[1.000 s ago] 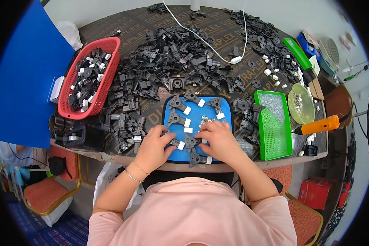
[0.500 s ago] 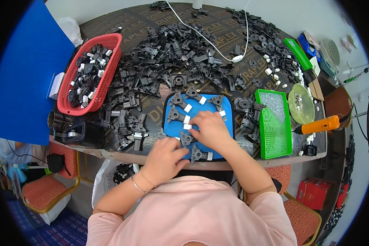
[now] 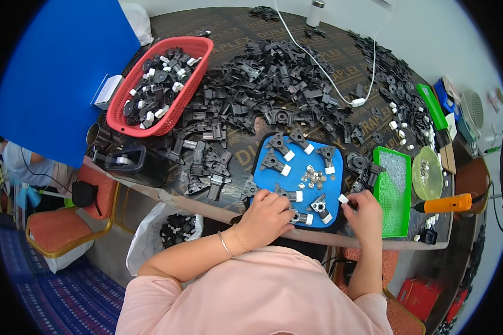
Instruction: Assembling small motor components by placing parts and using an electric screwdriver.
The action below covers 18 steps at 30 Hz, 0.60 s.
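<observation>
A blue mat (image 3: 267, 177) with a black rim lies at the table's front edge, bearing several black three-armed plastic parts (image 3: 275, 163) with white end pieces. Small round metal discs (image 3: 313, 177) are heaped near its middle. My left hand (image 3: 262, 219) rests at the mat's lower left with bent fingers, its tips against a black plastic part (image 3: 299, 218); part of the grip is hidden. Just past the mat's right edge, my right hand (image 3: 366, 216) pinches a small white block (image 3: 343, 199) between thumb and finger. Between the hands lies another black part (image 3: 319, 207) with a white end.
Loose black parts (image 3: 274, 78) are heaped behind the mat. A red basket (image 3: 113, 114) of parts stands left, beside a black tape dispenser (image 3: 142, 164). On the right are a green tray (image 3: 408, 190), a yellow bowl (image 3: 428, 190) and an orange-handled tool (image 3: 447, 204). A white cable crosses behind.
My right hand has moved from the mat's middle to its right edge and now shows a white block in its pinch. The metal discs have come into sight. The whole view has shifted.
</observation>
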Available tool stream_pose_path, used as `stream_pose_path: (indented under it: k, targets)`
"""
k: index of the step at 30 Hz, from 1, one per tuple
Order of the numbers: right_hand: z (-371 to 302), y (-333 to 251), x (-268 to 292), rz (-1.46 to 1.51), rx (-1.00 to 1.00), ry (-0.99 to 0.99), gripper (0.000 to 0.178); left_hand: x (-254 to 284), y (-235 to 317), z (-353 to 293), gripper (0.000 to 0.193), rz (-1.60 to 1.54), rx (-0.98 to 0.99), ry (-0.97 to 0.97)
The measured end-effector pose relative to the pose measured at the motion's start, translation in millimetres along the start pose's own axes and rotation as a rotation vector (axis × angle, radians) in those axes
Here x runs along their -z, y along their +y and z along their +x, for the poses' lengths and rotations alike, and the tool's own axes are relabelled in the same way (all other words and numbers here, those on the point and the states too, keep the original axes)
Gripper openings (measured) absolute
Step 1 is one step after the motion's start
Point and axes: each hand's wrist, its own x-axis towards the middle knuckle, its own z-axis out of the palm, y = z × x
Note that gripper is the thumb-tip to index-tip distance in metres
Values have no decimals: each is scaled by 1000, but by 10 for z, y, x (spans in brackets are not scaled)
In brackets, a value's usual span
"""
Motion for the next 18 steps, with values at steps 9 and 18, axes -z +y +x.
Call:
stream_pose_path:
  k: [9,18]
  targets:
    - [65,137,186,-14,-37,67,30,635,-463,37,30,352,312,202]
    - [854,354,404,-131,-116,135,25,801,-798,-57,36,490,420,8]
